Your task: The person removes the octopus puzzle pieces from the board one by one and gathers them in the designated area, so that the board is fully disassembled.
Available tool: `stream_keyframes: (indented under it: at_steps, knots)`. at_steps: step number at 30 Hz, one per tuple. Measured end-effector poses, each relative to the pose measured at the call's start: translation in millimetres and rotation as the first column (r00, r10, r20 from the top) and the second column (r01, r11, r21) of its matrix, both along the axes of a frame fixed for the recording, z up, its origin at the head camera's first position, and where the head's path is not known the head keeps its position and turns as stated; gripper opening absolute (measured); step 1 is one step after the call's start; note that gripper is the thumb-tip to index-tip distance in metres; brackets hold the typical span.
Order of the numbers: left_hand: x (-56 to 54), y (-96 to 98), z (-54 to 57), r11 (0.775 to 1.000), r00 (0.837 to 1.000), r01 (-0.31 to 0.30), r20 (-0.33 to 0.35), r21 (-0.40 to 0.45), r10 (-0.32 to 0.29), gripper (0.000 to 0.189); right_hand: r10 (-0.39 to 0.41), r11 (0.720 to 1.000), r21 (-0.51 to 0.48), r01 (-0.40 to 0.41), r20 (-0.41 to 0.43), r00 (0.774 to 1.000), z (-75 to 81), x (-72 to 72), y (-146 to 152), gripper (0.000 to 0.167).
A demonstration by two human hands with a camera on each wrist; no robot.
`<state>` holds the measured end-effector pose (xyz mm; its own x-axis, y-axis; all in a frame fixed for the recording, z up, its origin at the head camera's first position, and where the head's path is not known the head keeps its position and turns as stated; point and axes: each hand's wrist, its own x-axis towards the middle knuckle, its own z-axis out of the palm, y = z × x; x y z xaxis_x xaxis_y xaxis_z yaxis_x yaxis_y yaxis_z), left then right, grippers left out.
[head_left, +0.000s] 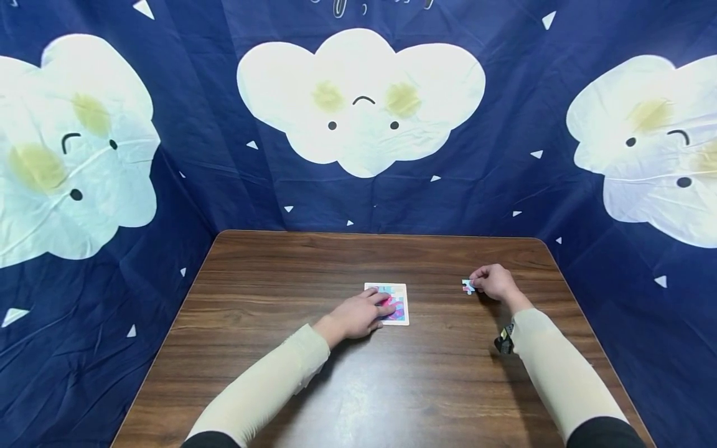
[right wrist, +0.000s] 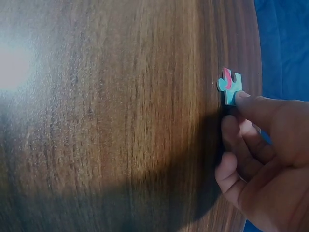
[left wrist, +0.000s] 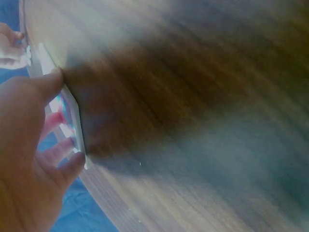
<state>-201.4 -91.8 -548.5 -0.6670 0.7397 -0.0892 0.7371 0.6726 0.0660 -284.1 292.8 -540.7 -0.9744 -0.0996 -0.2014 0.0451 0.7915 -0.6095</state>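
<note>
A small jigsaw puzzle (head_left: pixel 399 311) with a white border and a pink, purple and blue picture lies flat on the table. My left hand (head_left: pixel 358 314) rests over its left part, fingers spread and touching it, which hides some of the picture. In the left wrist view, that hand (left wrist: pixel 29 145) has digits along the puzzle's edge (left wrist: pixel 76 121). Farther right, my right hand (head_left: pixel 495 283) pinches one loose puzzle piece (head_left: pixel 468 286) between thumb and fingers. Up close in the right wrist view, the piece (right wrist: pixel 231 86) is light blue with a pink stripe, held by the right hand (right wrist: pixel 260 150).
The brown wood-grain table (head_left: pixel 252 280) has rounded far corners. A dark blue cloth (head_left: pixel 235 199) with white clouds and triangles hangs behind it and at both sides. A small black device (head_left: pixel 504 341) is at the right wrist.
</note>
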Motion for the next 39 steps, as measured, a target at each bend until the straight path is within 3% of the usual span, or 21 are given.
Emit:
stream_keyframes:
  at_steps: [5, 19, 27, 34, 39]
  knots:
    - [1.2, -0.9, 0.8, 1.000, 1.000, -0.007, 0.000, 0.013, 0.007, 0.054, 0.027, 0.997, 0.075, -0.026, -0.018, 0.999, 0.8, 0.0, 0.3, 0.014]
    - [5.5, 2.5, -2.5, 0.999, 0.999, -0.035, -0.019, -0.020, 0.035, 0.054, 0.049, 0.992, 0.122, -0.043, -0.045, 0.998, 1.5, 1.6, 1.9, 0.016]
    - [7.3, 2.4, -1.2, 0.999, 0.999, -0.031, -0.038, -0.020, 0.030, 0.053, 0.057, 0.992, 0.116, -0.054, -0.023, 0.998, 12.7, -1.6, -6.3, 0.018]
    - [9.0, 1.6, -1.9, 1.000, 0.999, -0.028, -0.032, 0.000, 0.028, 0.051, 0.134, 0.984, 0.125, -0.124, -0.073, 0.988, 26.5, -4.3, -24.9, 0.016]
    - [8.9, 0.0, -3.8, 0.998, 0.998, -0.045, -0.039, 0.034, 0.047, 0.050, 0.174, 0.983, 0.078, -0.169, -0.062, 0.983, 33.9, -2.7, -49.4, 0.014]
